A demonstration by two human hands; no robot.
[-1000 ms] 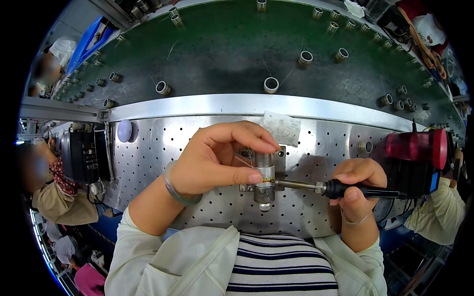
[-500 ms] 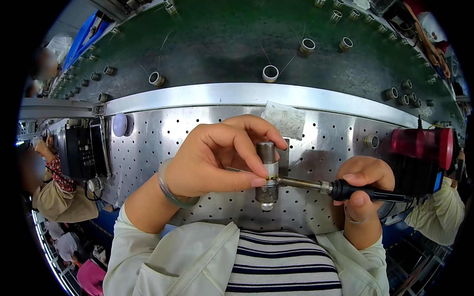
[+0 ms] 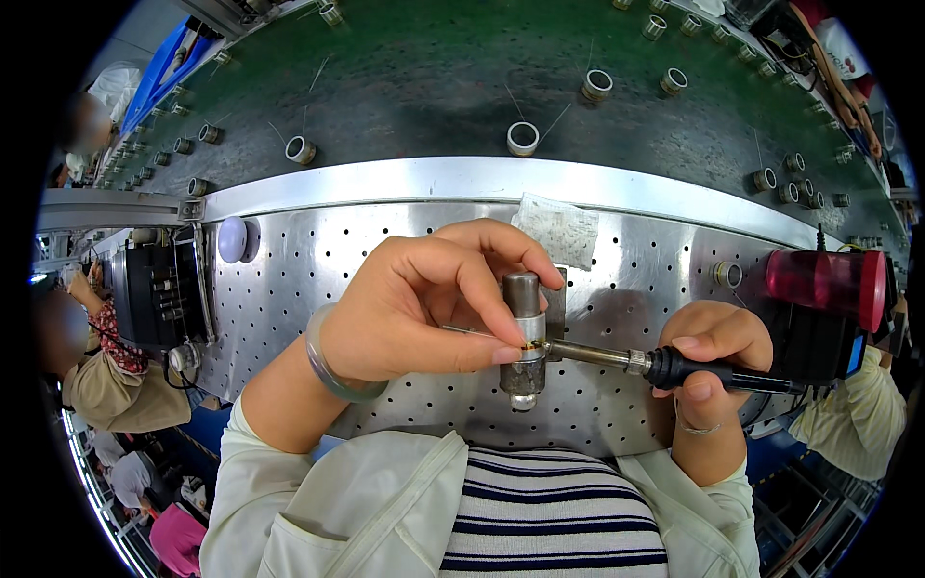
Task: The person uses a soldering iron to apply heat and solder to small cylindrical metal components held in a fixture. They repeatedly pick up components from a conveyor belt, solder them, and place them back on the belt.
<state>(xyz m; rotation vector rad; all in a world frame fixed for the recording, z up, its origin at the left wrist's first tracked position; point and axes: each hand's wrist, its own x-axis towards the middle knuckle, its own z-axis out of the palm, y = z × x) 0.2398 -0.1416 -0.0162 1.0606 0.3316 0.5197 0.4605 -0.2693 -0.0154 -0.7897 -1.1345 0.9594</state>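
My right hand [image 3: 718, 347] grips a soldering iron [image 3: 597, 356] by its black handle, and the iron's metal barrel points left. Its tip meets the side of an upright metal post [image 3: 521, 294] with a lighter silver ring [image 3: 528, 330] around its middle. From the left, my left hand [image 3: 414, 303] pinches thumb and index finger against that ring. A thin wire [image 3: 467, 331] runs out between those fingers, and a small yellow-and-dark spot shows at the fingertips. The other left fingers curl behind the post. The exact contact point is too small to make out.
A perforated metal worktop [image 3: 299, 279] lies under my hands. On it are a grey cloth pad [image 3: 559, 231], a purple knob [image 3: 231, 239], a loose metal ring [image 3: 727, 275] and a red container [image 3: 829, 279]. Beyond the silver rail [image 3: 414, 178], a green belt [image 3: 414, 87] carries several metal rings.
The view has shifted very slightly. Both hands, the iron and the post keep nearly the same places, with the iron's tip still at the ring.
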